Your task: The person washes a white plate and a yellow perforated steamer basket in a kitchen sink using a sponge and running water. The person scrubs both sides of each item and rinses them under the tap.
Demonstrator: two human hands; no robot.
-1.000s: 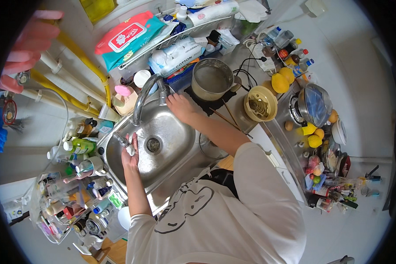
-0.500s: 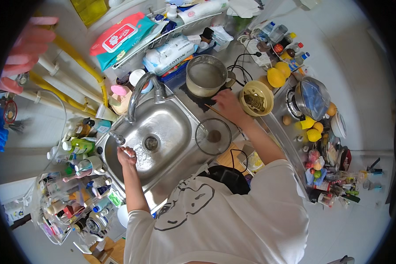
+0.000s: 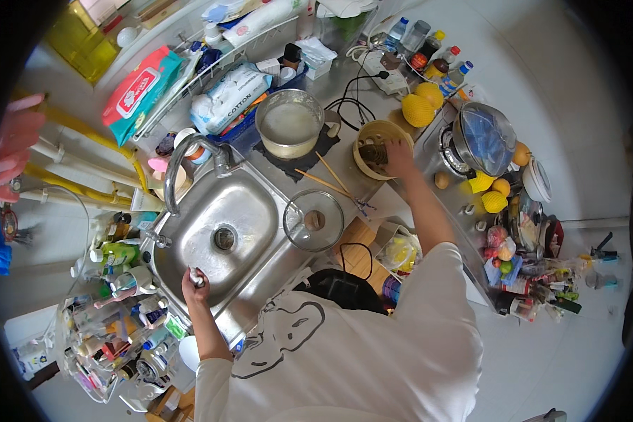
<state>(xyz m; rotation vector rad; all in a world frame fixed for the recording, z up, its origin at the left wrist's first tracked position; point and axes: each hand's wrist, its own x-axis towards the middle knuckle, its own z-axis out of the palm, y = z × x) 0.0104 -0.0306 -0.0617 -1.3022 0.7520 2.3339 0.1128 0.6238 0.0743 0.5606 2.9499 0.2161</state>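
Observation:
My right hand [image 3: 401,157] reaches into a cream-yellow bowl [image 3: 364,169], beside a dark greenish-brown ridged thing [image 3: 375,154]; its fingertips are hidden. Over the front left rim of the steel sink [image 3: 257,235], my left hand [image 3: 193,284] is curled round a small whitish object [image 3: 197,280], too small to name. A pot [image 3: 290,124] of cloudy whitish liquid stands on a dark mat [image 3: 278,163]. In front of it lie two wooden chopsticks [image 3: 323,181], apart from both hands. A round glass lid [image 3: 314,220] rests by the sink's right edge.
The faucet [image 3: 184,166] arches over the sink. Bottles [image 3: 429,49] and a power strip [image 3: 380,67] with black cables stand at the back. To the right are a covered steel bowl [image 3: 484,139] and yellow-netted fruit [image 3: 420,109]. Toiletries crowd the left side.
My right hand has left the chopsticks, which now lie on the counter, and moved right into the bowl. My left hand has drawn back toward the sink's near left rim. The view has shifted.

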